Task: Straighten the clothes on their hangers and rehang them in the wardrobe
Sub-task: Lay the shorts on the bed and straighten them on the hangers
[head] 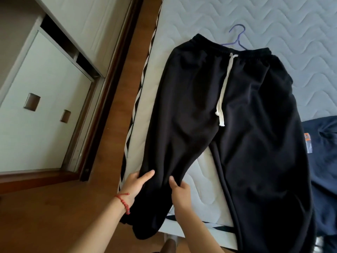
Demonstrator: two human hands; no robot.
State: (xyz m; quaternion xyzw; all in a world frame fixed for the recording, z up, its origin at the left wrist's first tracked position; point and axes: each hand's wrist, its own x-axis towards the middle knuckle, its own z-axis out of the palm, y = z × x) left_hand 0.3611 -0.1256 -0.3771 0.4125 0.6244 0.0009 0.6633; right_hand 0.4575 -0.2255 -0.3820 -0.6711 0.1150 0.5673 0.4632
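A pair of black sweatpants (255,106) with a white drawstring (223,92) lies spread flat on the white quilted mattress (291,24), waistband at the far end. A purple hanger (237,40) pokes out from behind the waistband. My left hand (135,184), with a red bead bracelet on the wrist, grips the outer edge of the left trouser leg. My right hand (179,190) grips the inner edge of the same leg, thumb on top. The leg's cuff hangs over the bed's edge toward the floor.
A dark blue garment (324,143) with an orange label lies on the bed at the right. The wardrobe (45,79) with white sliding doors and square recessed handles stands at the left, across a strip of wooden floor (63,207).
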